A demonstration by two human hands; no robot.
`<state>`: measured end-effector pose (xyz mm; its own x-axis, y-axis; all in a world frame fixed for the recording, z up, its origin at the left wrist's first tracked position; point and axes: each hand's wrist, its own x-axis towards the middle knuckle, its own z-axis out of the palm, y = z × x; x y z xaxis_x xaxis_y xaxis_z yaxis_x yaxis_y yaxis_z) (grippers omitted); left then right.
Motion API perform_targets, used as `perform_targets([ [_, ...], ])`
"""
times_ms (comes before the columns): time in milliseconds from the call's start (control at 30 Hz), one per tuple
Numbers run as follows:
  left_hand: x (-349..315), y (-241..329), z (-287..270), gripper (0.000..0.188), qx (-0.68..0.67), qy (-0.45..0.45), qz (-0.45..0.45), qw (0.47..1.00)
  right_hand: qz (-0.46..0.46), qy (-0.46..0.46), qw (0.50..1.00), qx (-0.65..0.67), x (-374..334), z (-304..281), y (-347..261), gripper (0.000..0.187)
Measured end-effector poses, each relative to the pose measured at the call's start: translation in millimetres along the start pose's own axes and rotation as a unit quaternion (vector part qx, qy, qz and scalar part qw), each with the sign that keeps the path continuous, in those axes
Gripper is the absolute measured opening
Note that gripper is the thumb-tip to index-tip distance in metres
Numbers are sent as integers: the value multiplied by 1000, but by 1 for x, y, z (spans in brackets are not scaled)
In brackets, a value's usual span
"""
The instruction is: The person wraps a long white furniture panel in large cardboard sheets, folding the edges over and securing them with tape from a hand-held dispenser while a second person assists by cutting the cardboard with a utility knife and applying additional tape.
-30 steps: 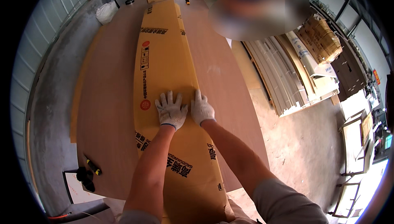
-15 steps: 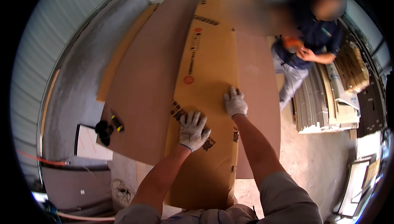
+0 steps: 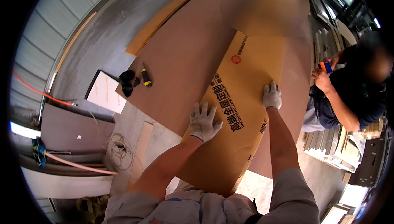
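Observation:
A long brown cardboard carton (image 3: 227, 158) with dark and red print lies flat, its near end close to my body. My left hand (image 3: 205, 121), in a whitish knit work glove, rests on its left side with the fingers spread. My right hand (image 3: 272, 96), gloved alike, lies farther up along the right edge, its fingers stretched out over the top. Neither hand is closed round anything. Beneath the carton is a wide brown board surface (image 3: 172, 72). A blur hides the carton's far part.
A yellow and black screwdriver-like tool (image 3: 146, 77) and a black object (image 3: 127, 82) lie on the board's left corner. At right, a co-worker (image 3: 349, 88) holds an orange and blue item (image 3: 324, 67). Coiled cable (image 3: 121, 152) lies on the floor; stacked panels (image 3: 328, 146) stand at right.
My view has swung, so the carton now slants up to the right. My left hand has moved off the dark print toward the left edge. The co-worker appears lower and farther right.

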<state>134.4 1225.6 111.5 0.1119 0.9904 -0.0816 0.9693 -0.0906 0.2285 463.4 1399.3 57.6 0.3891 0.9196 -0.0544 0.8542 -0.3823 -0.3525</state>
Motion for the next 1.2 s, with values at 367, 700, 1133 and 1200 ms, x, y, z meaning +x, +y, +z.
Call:
perform_targets([
  [367,4,3,-3,82,0,-33,-13,999,0,0,1000,14,0,-1,-1,70],
  [700,-1,-7,10,82,22,3,-19,1000,-225,-52,956,-179,36,-13,-146,30],
  [1133,4,2,1,82,26,-9,-7,1000,-459,-75,841,-276,41,121,-291,18],
  [1200,4,0,2,82,25,-5,-5,1000,-467,-72,836,-279,41,127,-291,19],
])
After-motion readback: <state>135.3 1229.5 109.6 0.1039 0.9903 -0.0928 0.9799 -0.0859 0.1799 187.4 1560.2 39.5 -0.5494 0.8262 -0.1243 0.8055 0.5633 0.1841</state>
